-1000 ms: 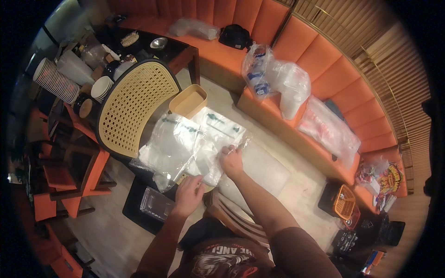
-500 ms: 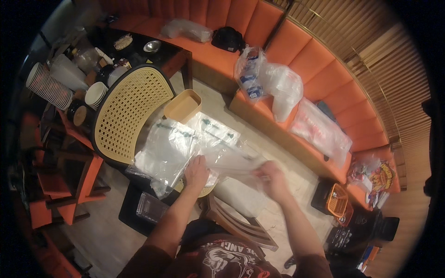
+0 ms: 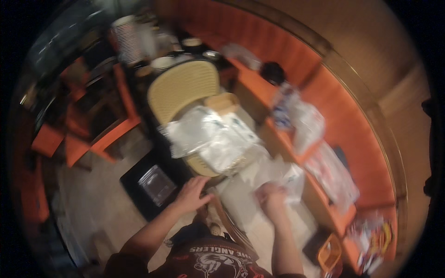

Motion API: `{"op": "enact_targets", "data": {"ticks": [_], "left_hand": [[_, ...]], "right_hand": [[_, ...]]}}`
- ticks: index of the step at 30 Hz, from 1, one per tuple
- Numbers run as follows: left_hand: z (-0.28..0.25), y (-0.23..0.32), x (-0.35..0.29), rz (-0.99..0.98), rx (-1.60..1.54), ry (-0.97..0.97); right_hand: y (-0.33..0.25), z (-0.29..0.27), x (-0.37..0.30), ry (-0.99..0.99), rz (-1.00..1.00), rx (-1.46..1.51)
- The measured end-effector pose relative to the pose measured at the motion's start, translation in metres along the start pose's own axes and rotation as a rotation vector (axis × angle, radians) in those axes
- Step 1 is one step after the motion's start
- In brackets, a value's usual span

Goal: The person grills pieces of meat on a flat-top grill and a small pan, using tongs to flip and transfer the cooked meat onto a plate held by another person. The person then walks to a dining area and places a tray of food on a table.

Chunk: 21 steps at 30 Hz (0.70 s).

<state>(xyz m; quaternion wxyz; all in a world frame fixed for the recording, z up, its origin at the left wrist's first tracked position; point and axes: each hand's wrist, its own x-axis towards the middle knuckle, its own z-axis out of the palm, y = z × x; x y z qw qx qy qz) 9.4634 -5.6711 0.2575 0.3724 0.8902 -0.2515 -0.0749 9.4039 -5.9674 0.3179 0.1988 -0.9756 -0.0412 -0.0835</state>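
Observation:
My right hand (image 3: 272,197) is closed round the gathered end of a clear plastic bag (image 3: 291,178), which spreads out beyond the fist and is blurred by motion. My left hand (image 3: 192,193) holds nothing; its fingers are stretched out with the thumb apart, just below the front edge of the chair seat. A pile of flat clear plastic bags (image 3: 204,134) covers most of the seat of the cane-backed chair (image 3: 183,88). Against the backrest, behind the pile, sits a tan rectangular tray (image 3: 223,103).
An orange bench (image 3: 259,85) curves along the right, bearing filled plastic bags (image 3: 308,125) and a dark cap-like item (image 3: 272,73). Stacked cups (image 3: 126,39) stand at the back left. Left of me are a black flat item (image 3: 136,183) with a clear container (image 3: 156,184), and an orange basket (image 3: 329,252) sits lower right.
My left hand has come off the bags and opened. My right hand has drawn one bag away from the pile. The whole view has swung round and blurred.

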Motion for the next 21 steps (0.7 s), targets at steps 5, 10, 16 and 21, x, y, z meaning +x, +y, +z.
{"op": "enact_targets", "data": {"ticks": [5,10,16,21], "left_hand": [[-0.002,0.022,-0.150,0.153,0.174,0.233],[-0.023,0.034,-0.305,-0.225,-0.251,0.083],[-0.053,0.056,-0.477,-0.631,-0.153,0.248],[-0.032,0.057,-0.589,-0.746,-0.791,0.458]], "right_hand": [[-0.186,-0.005,-0.045,-0.788,-0.507,0.525],[-0.271,0.004,-0.052,-0.593,-0.609,0.412],[-0.314,0.052,-0.013,-0.504,-0.224,0.794],[-0.388,0.105,-0.009,-0.281,-0.334,0.949]]}}
